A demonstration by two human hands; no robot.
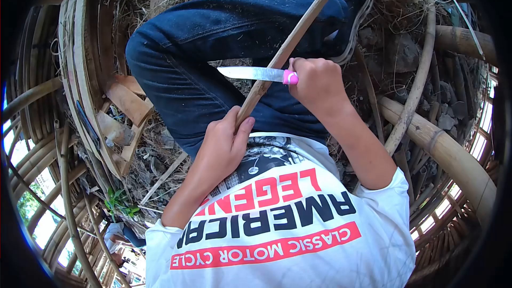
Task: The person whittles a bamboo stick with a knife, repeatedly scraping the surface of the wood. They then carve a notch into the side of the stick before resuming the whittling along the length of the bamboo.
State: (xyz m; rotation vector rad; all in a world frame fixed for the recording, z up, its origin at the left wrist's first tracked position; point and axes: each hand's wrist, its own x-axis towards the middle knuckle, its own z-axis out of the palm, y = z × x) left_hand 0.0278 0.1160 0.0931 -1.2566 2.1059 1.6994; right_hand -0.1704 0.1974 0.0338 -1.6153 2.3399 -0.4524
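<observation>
My left hand [224,141] is wrapped round the lower end of a long bamboo strip [300,32], close to my shirt. The strip slants up and to the right across my jeans, its far end passing over my shoe. In my right hand [319,86] is a knife [255,73], gripped by its pink handle. The blade lies across the strip, a little above my left hand, and its tip points left. Most of the handle is hidden inside my fist.
Bent bamboo strips [80,69] stand at the left, beside pale split pieces [128,98]. A thick bamboo pole [434,138] runs along the right. Shavings and dry fibres [160,168] litter the ground, and a small green plant [120,204] grows at lower left.
</observation>
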